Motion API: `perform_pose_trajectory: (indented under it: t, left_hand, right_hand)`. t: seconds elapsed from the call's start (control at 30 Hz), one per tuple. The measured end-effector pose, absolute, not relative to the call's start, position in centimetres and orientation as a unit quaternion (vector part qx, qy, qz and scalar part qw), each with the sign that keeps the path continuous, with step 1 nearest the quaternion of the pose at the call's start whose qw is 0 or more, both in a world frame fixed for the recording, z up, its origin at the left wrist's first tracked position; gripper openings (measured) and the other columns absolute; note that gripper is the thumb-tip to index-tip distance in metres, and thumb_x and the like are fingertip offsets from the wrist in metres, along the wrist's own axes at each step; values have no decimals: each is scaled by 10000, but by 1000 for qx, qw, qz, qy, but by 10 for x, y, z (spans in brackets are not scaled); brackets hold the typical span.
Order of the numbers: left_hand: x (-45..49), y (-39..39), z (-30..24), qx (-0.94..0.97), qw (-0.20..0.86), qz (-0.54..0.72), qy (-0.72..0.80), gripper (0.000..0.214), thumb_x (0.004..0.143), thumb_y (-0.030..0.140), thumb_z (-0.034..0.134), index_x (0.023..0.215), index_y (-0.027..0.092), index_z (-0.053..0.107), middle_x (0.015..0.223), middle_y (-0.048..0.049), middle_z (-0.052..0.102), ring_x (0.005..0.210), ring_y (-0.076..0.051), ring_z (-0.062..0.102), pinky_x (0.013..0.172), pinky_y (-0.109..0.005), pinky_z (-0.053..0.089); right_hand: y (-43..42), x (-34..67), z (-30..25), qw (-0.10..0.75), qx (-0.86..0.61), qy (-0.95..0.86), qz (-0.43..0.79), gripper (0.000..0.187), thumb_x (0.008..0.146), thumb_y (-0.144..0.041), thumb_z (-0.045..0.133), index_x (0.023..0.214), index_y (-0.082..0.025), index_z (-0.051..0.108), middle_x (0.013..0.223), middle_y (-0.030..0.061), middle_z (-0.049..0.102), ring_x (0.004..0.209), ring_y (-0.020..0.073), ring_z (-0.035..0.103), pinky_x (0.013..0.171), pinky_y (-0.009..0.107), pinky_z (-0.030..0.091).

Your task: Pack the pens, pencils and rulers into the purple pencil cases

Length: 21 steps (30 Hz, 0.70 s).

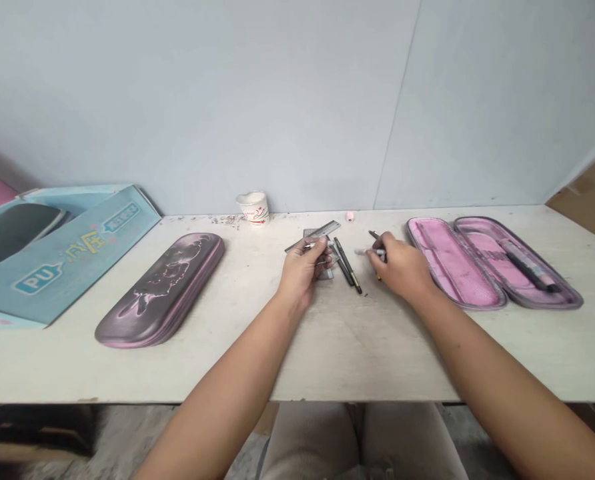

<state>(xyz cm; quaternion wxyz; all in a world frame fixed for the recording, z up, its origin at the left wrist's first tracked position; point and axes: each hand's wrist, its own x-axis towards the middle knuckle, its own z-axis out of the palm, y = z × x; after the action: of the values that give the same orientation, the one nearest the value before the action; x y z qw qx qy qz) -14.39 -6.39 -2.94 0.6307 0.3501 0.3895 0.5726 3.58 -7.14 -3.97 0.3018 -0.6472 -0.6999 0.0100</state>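
Two hands: the left hand and the right hand sit close together over the middle of the white tabletop.
Left grip: curled closed around a slim silver-tipped tool, with a steel ruler against the fingers; I cannot tell whether the ruler is held too.
Right grip: nearly closed, fingers pinching a white-tipped marker held crosswise.
Between the hands: two dark pens lie side by side on the tabletop, and a flat grey translucent piece sits partly under the left hand.
Left side: a closed pink-and-black pencil case lies beside a blue cardboard box.
Right side: an open pink-lined pencil case holds a dark pen.
Back edge: a paper cup, a pink eraser and scattered shavings.
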Motion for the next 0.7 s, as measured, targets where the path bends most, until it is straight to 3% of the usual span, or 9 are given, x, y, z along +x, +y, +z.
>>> perform_pose_trajectory:
  t: [0.1, 0.33, 0.57, 0.7]
  left_hand:
    - [-143, -65, -30, 370, 634, 550, 398, 267, 636, 267, 741, 771, 152, 541, 716, -5, 644, 521, -52, 542, 528, -177, 454]
    - [-139, -66, -33, 380, 660, 525, 379, 329, 581, 169, 752, 748, 171, 469, 790, -6, 666, 546, -54, 560, 573, -197, 475]
    - [-137, -69, -30, 391, 662, 525, 364, 308, 606, 162, 733, 739, 163, 455, 820, -18, 661, 605, -70, 597, 638, -222, 501]
    - [-137, -71, -29, 406, 659, 522, 359, 298, 630, 175, 720, 748, 165, 447, 811, -11, 651, 610, -71, 596, 653, -236, 503]
  right_hand:
    - [-70, 38, -38, 253, -644, -722, -12, 307, 839, -460, 425, 868, -190, 567, 818, 74, 636, 763, 210, 558, 619, 287, 346]
    - [-64, 73, -28, 305, -703, -621, -163, 327, 869, -356, 368, 934, -149, 614, 970, 140, 569, 925, 269, 475, 709, 344, 366]
    - [-60, 59, -36, 111, -711, -677, -153, 350, 863, -273, 366, 965, -90, 646, 1057, 205, 545, 1056, 333, 403, 615, 346, 407]
    - [-62, 54, -37, 64, -713, -683, -143, 327, 832, -223, 400, 937, -44, 651, 1074, 253, 545, 1066, 355, 428, 610, 357, 416]
